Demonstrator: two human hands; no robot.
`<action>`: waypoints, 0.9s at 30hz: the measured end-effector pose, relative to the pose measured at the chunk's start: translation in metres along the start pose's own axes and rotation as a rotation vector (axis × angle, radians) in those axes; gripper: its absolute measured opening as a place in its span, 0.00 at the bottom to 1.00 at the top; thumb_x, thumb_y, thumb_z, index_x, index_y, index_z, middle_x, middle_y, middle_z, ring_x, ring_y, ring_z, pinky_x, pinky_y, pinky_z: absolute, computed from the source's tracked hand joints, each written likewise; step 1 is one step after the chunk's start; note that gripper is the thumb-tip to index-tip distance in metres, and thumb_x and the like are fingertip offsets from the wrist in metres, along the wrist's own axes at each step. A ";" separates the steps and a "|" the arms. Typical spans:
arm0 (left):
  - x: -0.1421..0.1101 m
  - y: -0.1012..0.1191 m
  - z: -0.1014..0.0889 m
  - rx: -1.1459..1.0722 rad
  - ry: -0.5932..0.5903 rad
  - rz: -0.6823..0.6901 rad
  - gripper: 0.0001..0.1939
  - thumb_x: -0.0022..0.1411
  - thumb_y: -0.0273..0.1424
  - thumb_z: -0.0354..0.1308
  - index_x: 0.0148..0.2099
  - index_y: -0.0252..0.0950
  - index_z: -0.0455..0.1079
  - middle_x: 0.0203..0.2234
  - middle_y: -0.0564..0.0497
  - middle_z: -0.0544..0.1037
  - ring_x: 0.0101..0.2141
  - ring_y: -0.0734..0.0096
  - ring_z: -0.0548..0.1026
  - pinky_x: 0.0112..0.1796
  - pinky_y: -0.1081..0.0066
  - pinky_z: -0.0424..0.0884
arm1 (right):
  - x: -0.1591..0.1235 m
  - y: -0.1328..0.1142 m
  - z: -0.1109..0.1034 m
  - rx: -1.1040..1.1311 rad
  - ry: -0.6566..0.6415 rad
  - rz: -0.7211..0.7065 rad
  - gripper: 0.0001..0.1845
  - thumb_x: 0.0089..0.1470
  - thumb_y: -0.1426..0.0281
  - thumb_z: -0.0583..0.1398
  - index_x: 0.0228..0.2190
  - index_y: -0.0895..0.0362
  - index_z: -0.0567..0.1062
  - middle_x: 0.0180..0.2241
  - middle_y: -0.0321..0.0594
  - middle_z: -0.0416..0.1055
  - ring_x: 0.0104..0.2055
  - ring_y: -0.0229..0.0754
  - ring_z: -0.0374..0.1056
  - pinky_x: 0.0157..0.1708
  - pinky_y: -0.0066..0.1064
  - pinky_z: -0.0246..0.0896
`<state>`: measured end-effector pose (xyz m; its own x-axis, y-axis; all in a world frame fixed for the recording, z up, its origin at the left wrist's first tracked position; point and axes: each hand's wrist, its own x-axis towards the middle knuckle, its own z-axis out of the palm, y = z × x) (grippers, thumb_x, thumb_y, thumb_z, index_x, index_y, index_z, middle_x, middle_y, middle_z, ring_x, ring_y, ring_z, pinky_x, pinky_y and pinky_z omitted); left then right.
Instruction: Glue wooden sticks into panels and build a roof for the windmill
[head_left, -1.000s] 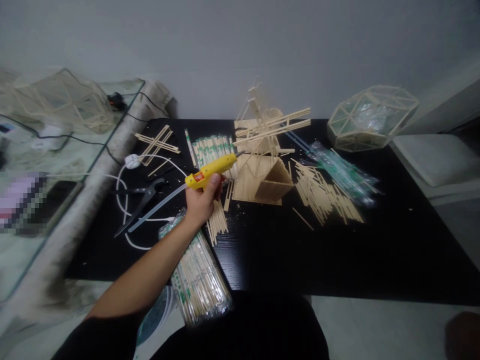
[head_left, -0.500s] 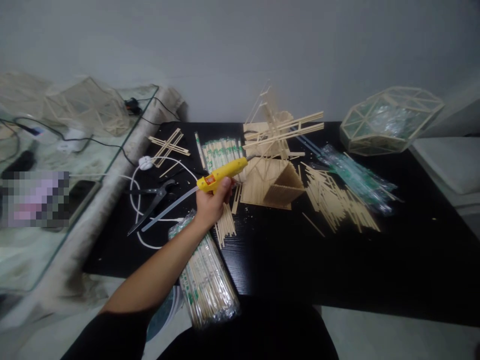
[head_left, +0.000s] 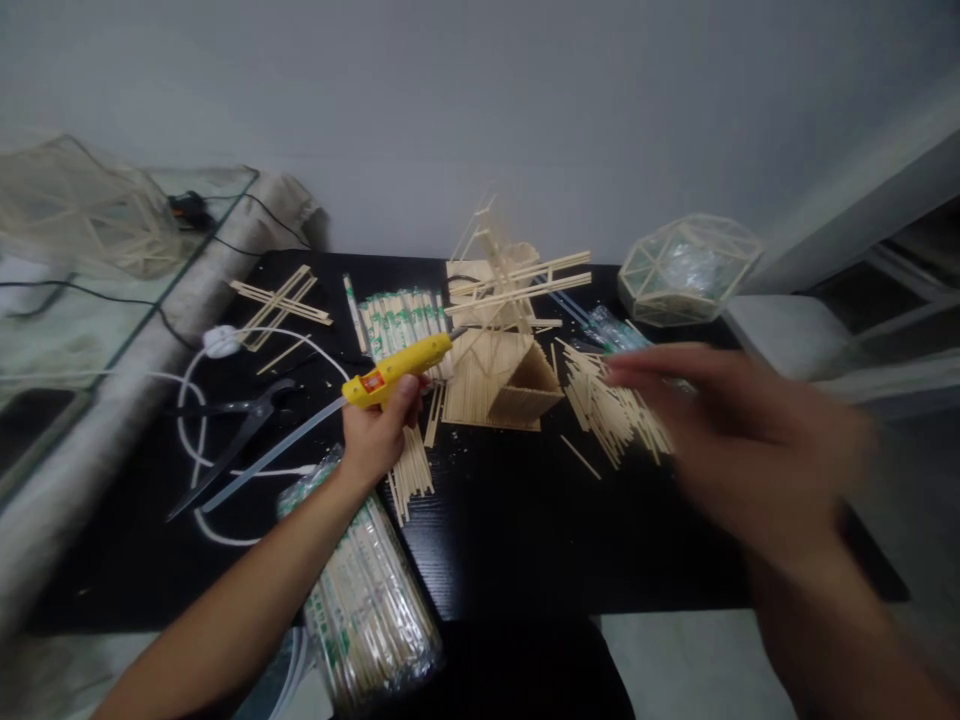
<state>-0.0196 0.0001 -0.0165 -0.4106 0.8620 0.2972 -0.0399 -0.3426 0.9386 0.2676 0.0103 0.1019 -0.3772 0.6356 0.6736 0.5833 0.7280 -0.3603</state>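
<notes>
A yellow hot glue gun (head_left: 397, 369) is gripped in my left hand (head_left: 380, 430), with a long clear glue stick (head_left: 274, 455) sticking out of its back. Its nozzle points right, at a windmill-like model (head_left: 517, 285) built of thin wooden sticks. In front of that model stands a stick-built base with a triangular opening (head_left: 510, 385). My right hand (head_left: 750, 440) is smeared by motion over the right side of the table, near a pile of loose sticks (head_left: 611, 405). What its fingers do does not show clearly.
Wrapped chopsticks (head_left: 375, 600) in a clear pack lie at the front edge of the black table (head_left: 510, 540). Black pliers (head_left: 240, 430) and a white cable (head_left: 184, 410) lie left. A crossed stick frame (head_left: 281, 305) sits behind them. A faceted stick-and-film shape (head_left: 690, 268) stands back right.
My right hand has come into view from the right. The view has turned to the right, so the table's things appear further left. My left hand still holds the glue gun.
</notes>
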 end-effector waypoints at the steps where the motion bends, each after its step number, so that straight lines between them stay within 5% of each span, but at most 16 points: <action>1: 0.000 -0.001 -0.001 0.004 0.001 0.001 0.23 0.61 0.52 0.70 0.33 0.35 0.81 0.17 0.52 0.74 0.15 0.78 0.67 0.15 0.77 0.62 | 0.001 0.005 0.010 -0.005 -0.041 -0.030 0.11 0.70 0.71 0.61 0.50 0.47 0.80 0.48 0.39 0.82 0.48 0.42 0.80 0.51 0.37 0.78; 8: -0.001 -0.005 -0.003 0.036 -0.018 0.008 0.20 0.63 0.49 0.69 0.33 0.36 0.81 0.20 0.51 0.75 0.17 0.76 0.69 0.16 0.76 0.65 | 0.000 0.038 0.074 -0.037 -0.388 -0.238 0.24 0.69 0.66 0.62 0.64 0.53 0.72 0.66 0.51 0.71 0.72 0.58 0.62 0.69 0.63 0.60; 27: -0.003 -0.005 0.000 0.036 -0.009 0.006 0.21 0.65 0.50 0.68 0.35 0.37 0.81 0.22 0.51 0.78 0.17 0.78 0.69 0.16 0.76 0.64 | -0.016 0.053 0.096 -0.027 -0.358 -0.271 0.33 0.71 0.77 0.55 0.73 0.49 0.59 0.69 0.45 0.68 0.76 0.50 0.56 0.74 0.57 0.57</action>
<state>-0.0180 -0.0009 -0.0225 -0.4022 0.8636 0.3040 -0.0046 -0.3340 0.9426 0.2354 0.0634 0.0096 -0.7413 0.4756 0.4737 0.4462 0.8763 -0.1815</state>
